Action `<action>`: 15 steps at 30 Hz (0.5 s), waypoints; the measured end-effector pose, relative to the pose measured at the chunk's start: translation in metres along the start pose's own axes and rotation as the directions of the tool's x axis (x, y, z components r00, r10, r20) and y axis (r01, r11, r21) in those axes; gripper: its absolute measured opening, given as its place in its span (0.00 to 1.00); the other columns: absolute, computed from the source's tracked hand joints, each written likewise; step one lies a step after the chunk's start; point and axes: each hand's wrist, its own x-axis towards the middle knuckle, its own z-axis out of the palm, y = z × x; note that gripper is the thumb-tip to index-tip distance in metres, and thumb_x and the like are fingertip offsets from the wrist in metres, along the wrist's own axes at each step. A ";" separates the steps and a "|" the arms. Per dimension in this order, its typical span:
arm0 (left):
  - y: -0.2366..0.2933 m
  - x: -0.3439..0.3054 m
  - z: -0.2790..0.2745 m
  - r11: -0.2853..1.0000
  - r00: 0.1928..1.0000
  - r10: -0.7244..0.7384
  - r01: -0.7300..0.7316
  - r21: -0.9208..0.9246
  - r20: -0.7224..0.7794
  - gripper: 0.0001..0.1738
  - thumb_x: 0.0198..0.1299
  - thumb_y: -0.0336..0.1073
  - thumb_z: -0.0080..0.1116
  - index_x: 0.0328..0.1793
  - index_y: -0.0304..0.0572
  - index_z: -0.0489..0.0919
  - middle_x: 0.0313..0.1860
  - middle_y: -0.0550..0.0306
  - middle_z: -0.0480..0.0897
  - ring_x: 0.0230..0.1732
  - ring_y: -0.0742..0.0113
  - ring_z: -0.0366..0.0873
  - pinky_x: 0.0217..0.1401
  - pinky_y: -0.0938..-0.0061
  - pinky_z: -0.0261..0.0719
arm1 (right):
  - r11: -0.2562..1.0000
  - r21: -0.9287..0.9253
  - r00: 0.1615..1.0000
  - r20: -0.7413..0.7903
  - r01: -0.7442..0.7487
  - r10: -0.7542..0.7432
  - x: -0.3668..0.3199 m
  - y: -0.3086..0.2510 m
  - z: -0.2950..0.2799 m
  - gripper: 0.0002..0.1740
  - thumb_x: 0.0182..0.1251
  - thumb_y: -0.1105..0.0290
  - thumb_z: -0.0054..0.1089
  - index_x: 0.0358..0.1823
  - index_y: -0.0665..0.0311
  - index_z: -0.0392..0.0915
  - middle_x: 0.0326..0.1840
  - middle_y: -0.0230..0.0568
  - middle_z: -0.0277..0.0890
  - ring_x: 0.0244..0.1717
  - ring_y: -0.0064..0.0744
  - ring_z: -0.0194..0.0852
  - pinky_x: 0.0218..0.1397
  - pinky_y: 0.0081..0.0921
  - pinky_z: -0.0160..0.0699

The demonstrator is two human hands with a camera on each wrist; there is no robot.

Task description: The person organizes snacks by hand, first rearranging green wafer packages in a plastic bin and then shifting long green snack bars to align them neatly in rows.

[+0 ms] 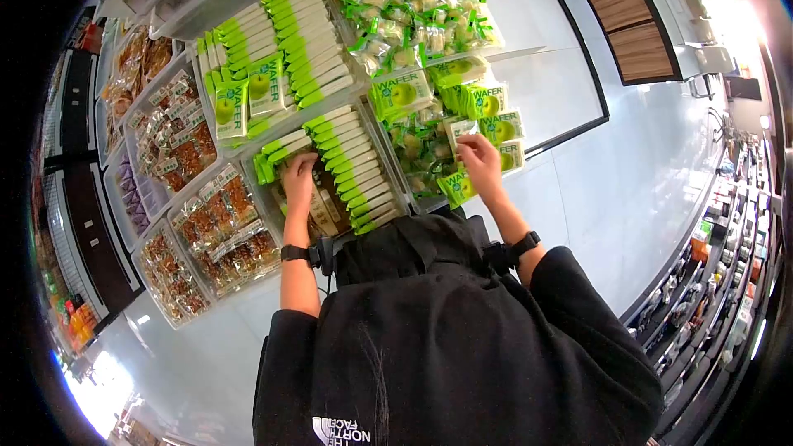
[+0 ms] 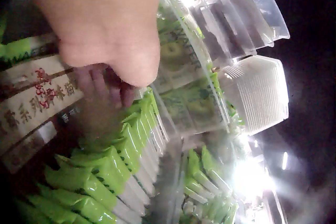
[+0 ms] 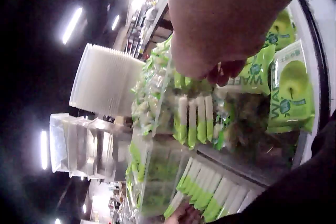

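As the left hand [image 1: 299, 182] rests straight-fingered beside a receding row of green-and-white wafer packs [image 1: 357, 167], the nearer right hand [image 1: 481, 161] pinches a green apple-print foil packet [image 1: 459, 128] just ahead, atop a pile of matching packets [image 1: 487, 101].

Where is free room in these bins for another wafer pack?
Only beside the left hand: a gap between the bin wall and the row of green packs. The right hand holds a wafer pack over a heaped, full bin.
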 end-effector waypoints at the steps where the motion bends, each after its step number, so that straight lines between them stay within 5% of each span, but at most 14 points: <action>1: 0.011 -0.009 -0.007 1.000 0.998 0.008 -0.008 0.003 -0.066 0.14 0.66 0.34 0.45 0.49 0.42 0.81 0.49 0.52 0.82 0.52 0.58 0.77 0.55 0.69 0.71 | 1.000 -0.018 0.997 -0.070 -0.022 0.020 0.000 0.003 0.001 0.09 0.62 0.74 0.55 0.43 0.68 0.77 0.33 0.35 0.78 0.32 0.21 0.74 0.37 0.19 0.74; 4: 0.009 -0.011 -0.020 0.999 0.992 -0.037 0.041 0.025 -0.117 0.15 0.66 0.32 0.44 0.51 0.41 0.80 0.50 0.53 0.82 0.51 0.61 0.77 0.52 0.72 0.71 | 0.999 -0.027 0.987 -0.154 -0.041 0.036 0.003 0.014 -0.005 0.09 0.61 0.75 0.54 0.42 0.69 0.76 0.34 0.37 0.78 0.32 0.24 0.75 0.38 0.22 0.75; 6: 0.005 -0.005 -0.016 0.981 0.983 0.165 -0.172 -0.087 -0.079 0.16 0.65 0.32 0.44 0.55 0.41 0.77 0.52 0.54 0.81 0.50 0.64 0.77 0.51 0.73 0.70 | 0.999 -0.040 0.988 -0.154 -0.017 0.011 0.004 0.015 -0.007 0.09 0.61 0.74 0.54 0.42 0.68 0.76 0.34 0.38 0.78 0.32 0.24 0.75 0.38 0.22 0.75; 8: 0.011 -0.006 -0.019 0.980 0.981 0.187 -0.190 -0.051 -0.056 0.17 0.65 0.32 0.43 0.58 0.41 0.75 0.55 0.55 0.79 0.50 0.66 0.76 0.50 0.75 0.69 | 0.999 -0.052 0.988 -0.153 0.002 -0.010 0.002 0.015 -0.003 0.09 0.61 0.74 0.54 0.42 0.68 0.76 0.34 0.38 0.78 0.32 0.25 0.75 0.39 0.23 0.75; 12: 0.017 -0.005 -0.022 0.998 0.999 -0.015 0.018 0.057 -0.042 0.17 0.63 0.32 0.44 0.56 0.40 0.76 0.53 0.57 0.79 0.47 0.64 0.75 0.50 0.74 0.69 | 0.977 -0.175 0.974 -0.171 0.121 -0.152 -0.002 0.008 0.004 0.10 0.59 0.74 0.56 0.43 0.68 0.75 0.36 0.42 0.75 0.36 0.30 0.75 0.41 0.25 0.74; 14: 0.003 -0.002 -0.012 0.963 0.965 0.239 -0.222 0.150 -0.108 0.18 0.63 0.33 0.44 0.58 0.39 0.74 0.51 0.54 0.79 0.43 0.61 0.75 0.47 0.71 0.70 | 0.932 -0.353 0.986 -0.106 0.080 -0.125 -0.011 0.006 -0.008 0.13 0.56 0.74 0.58 0.43 0.68 0.74 0.37 0.44 0.73 0.38 0.36 0.73 0.44 0.29 0.73; 15: 0.011 -0.008 -0.021 0.972 0.987 0.134 -0.113 0.204 -0.090 0.17 0.63 0.32 0.46 0.56 0.38 0.73 0.46 0.52 0.79 0.42 0.57 0.76 0.46 0.68 0.71 | 0.841 -0.518 0.974 -0.062 0.156 -0.218 -0.018 0.019 -0.016 0.16 0.55 0.71 0.60 0.44 0.67 0.73 0.36 0.42 0.70 0.38 0.36 0.71 0.45 0.30 0.72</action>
